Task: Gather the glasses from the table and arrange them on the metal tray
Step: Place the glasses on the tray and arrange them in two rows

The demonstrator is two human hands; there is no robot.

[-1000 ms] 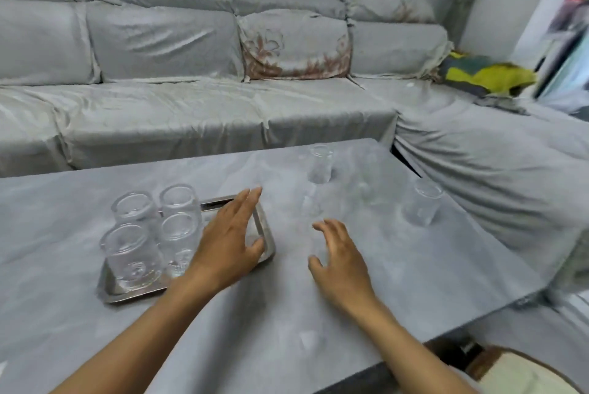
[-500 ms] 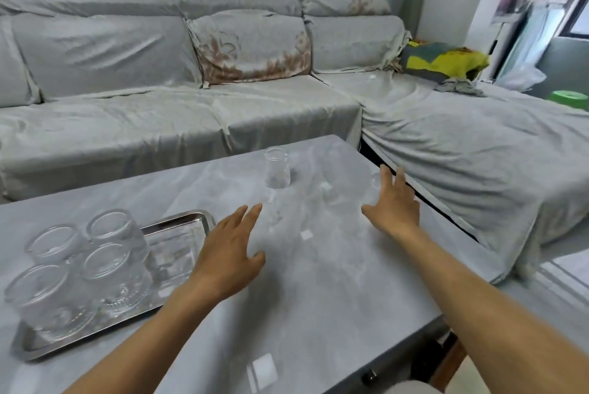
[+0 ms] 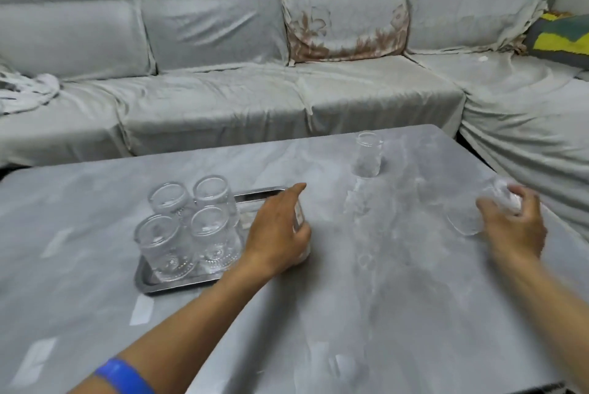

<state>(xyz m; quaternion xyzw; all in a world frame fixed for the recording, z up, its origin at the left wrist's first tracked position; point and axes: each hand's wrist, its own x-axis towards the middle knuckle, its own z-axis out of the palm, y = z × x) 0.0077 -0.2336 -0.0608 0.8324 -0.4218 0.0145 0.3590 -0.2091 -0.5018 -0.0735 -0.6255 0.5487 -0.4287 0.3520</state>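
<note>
Left hand [image 3: 277, 231] near the viewer, over the right end of the tray [image 3: 149, 282]. Its fingers [image 3: 294, 191] are curled, and something pale with a label shows under the palm; cannot tell whether it is a glass or whether it is gripped.

Just left of those fingers, four glasses [image 3: 188, 224] stand upright on the tray in a tight two-by-two block, touching or nearly so. That part looks done.

Right hand [image 3: 513, 228] is out near the right edge of the bench [image 3: 350, 314], its fingers [image 3: 526, 199] closed round a clear glass [image 3: 471, 218], tilted and blurred. Judged to be mid-carry toward the tray.

Beyond both hands, well apart from the tray, one more glass [image 3: 368, 154] stands alone near the far edge. So at least two glasses remain to be placed.

Against half a second ago: the right hand was open and reaching to the edge, now it holds the glass; the left hand was spread flat on bare bench, now curled at the tray end.
</note>
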